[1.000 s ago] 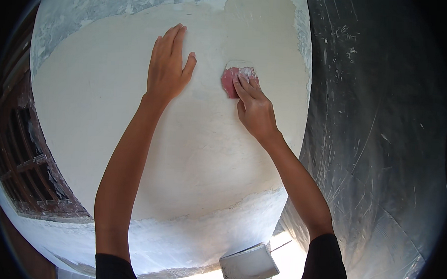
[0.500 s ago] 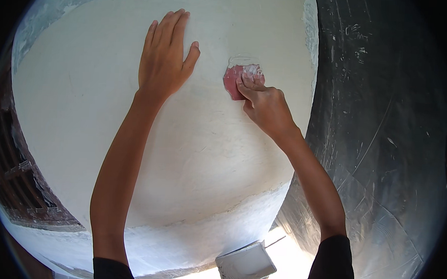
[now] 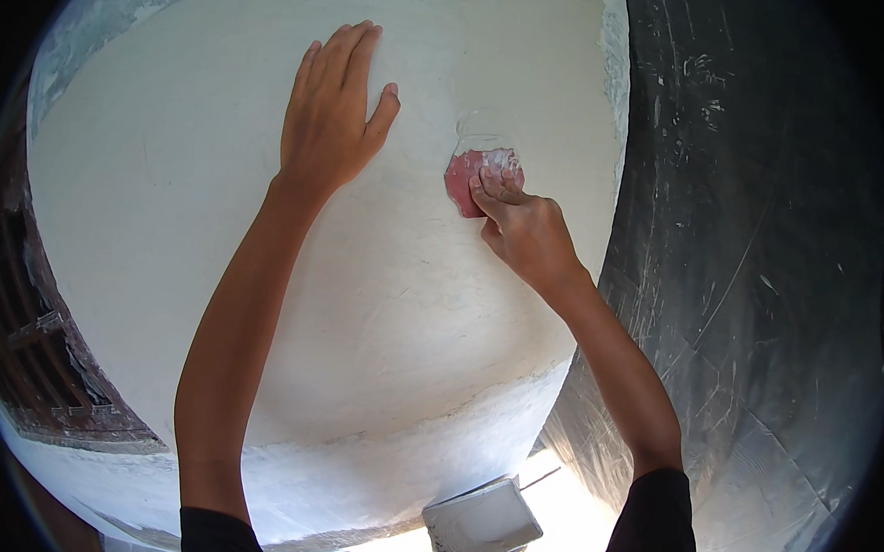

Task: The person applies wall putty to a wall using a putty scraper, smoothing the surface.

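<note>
A large, curved, off-white plastered surface (image 3: 382,303) fills most of the view. My left hand (image 3: 333,113) lies flat against its upper middle, fingers stretched upward and thumb apart, holding nothing. To the right, my right hand (image 3: 528,221) grips a small pinkish-red flexible scraper (image 3: 464,183) with the fingers pressed on its face. Wet whitish paste is smeared along the scraper's upper edge, which rests against the surface. A thin curved ridge of paste shows just above it. The plaster right of centre looks slightly darker.
Dark, paste-spattered plastic sheeting (image 3: 747,289) hangs along the right side. Below stands a rectangular tray (image 3: 486,520) with pale grey contents, on a brightly lit area. At the left edge is a brown slatted frame (image 3: 49,348). Rougher bluish-white patches (image 3: 97,49) border the plaster.
My right hand has drawn the scraper a short way down the surface. The left hand stays flat in nearly the same place; the view has shifted slightly.
</note>
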A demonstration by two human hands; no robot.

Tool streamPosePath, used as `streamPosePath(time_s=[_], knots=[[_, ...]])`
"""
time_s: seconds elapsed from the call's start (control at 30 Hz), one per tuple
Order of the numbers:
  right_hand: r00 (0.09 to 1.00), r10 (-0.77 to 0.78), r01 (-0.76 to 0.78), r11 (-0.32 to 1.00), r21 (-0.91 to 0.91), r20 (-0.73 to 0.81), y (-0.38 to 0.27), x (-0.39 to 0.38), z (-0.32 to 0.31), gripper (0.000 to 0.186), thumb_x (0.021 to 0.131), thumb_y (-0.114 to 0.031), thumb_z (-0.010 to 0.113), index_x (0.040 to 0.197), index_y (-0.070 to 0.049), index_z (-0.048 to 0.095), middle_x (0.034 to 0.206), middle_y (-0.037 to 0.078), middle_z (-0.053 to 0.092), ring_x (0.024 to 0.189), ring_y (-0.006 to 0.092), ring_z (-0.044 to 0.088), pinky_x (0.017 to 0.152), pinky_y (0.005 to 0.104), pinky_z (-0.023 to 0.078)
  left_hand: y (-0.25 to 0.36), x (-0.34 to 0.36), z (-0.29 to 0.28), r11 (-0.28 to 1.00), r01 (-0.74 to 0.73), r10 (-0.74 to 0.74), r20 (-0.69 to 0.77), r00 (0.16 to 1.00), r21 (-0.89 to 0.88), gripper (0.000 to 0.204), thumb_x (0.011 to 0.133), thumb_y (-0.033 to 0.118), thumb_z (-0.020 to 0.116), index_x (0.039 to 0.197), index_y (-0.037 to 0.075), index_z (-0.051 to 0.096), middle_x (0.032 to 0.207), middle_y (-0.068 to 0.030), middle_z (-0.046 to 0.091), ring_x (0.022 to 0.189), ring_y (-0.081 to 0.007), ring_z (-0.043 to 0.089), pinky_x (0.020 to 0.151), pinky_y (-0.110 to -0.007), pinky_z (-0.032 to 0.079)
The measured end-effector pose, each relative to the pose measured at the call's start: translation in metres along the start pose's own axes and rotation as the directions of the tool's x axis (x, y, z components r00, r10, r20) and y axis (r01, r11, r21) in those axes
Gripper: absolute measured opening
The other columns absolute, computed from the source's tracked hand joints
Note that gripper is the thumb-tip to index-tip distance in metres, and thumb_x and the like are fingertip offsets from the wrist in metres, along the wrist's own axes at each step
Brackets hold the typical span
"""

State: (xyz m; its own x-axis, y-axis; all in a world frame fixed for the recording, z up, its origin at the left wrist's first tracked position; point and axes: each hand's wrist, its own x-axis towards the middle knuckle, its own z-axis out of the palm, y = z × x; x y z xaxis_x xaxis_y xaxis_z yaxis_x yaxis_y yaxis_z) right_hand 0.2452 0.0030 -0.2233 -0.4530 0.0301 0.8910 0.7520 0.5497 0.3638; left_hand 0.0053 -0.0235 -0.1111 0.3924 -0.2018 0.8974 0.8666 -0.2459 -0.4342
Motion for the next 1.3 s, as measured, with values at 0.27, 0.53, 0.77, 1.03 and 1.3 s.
streamPosePath(time_s=[0.27,0.53,0.77,1.03,1.3], knots=[[0.999,0.035,-0.035,0.999,0.016,0.032,-0.015,-0.028,-0.003,0.042,0.071,0.0,0.071,0.113,-0.005,0.069,0.113,0.013,0.07,0.094,0.024,0.071,0.081,0.0335,0.061,0.0,-0.002,0.0,0.999,0.0,-0.002,0.037,0.999,0.049,0.053,0.091,0.018,0.058,0.141,0.004,0.044,0.143,-0.0112,0.048,0.135,-0.0278,0.043,0.116,-0.046,0.029],[0.994,0.029,-0.014,0.991,0.132,-0.109,-0.023,-0.05,-0.023,0.038,0.072,0.0,0.073,0.109,-0.007,0.072,0.11,0.01,0.072,0.095,0.0277,0.071,0.08,0.0351,0.059,0.002,-0.004,0.001,0.996,0.006,-0.01,0.044,0.999,0.085,0.054,0.092,0.019,0.058,0.141,0.004,0.042,0.144,-0.0102,0.046,0.136,-0.027,0.041,0.117,-0.046,0.029],[0.941,0.214,-0.122,0.938,0.324,-0.264,-0.005,-0.019,-0.022,0.024,0.083,0.0,0.071,0.107,-0.001,0.067,0.095,0.011,0.072,0.083,0.0243,0.069,0.074,0.0307,0.054,0.002,-0.006,0.001,0.995,-0.004,0.0,0.039,0.999,0.097,0.054,0.092,0.019,0.058,0.141,0.004,0.043,0.144,-0.01,0.046,0.136,-0.027,0.042,0.116,-0.045,0.031],[0.665,0.746,-0.375,0.359,0.855,-0.022,0.016,0.032,-0.018,0.033,0.097,-0.019,0.063,0.12,0.003,0.053,0.1,0.009,0.063,0.084,0.0137,0.062,0.075,0.0272,0.052,0.001,-0.007,0.001,0.992,-0.007,0.002,0.043,0.999,0.127,0.053,0.092,0.02,0.058,0.141,0.005,0.043,0.144,-0.0098,0.046,0.136,-0.0266,0.042,0.117,-0.045,0.031],[0.725,0.673,-0.338,0.533,0.776,-0.146,0.022,0.05,0.011,0.038,0.094,-0.018,0.064,0.123,0.004,0.052,0.108,0.016,0.065,0.097,0.0213,0.064,0.089,0.0326,0.049,0.002,-0.007,0.0,0.992,-0.004,-0.002,0.048,0.999,0.123,0.053,0.093,0.02,0.057,0.142,0.005,0.043,0.145,-0.0092,0.046,0.137,-0.0258,0.041,0.117,-0.045,0.03]])
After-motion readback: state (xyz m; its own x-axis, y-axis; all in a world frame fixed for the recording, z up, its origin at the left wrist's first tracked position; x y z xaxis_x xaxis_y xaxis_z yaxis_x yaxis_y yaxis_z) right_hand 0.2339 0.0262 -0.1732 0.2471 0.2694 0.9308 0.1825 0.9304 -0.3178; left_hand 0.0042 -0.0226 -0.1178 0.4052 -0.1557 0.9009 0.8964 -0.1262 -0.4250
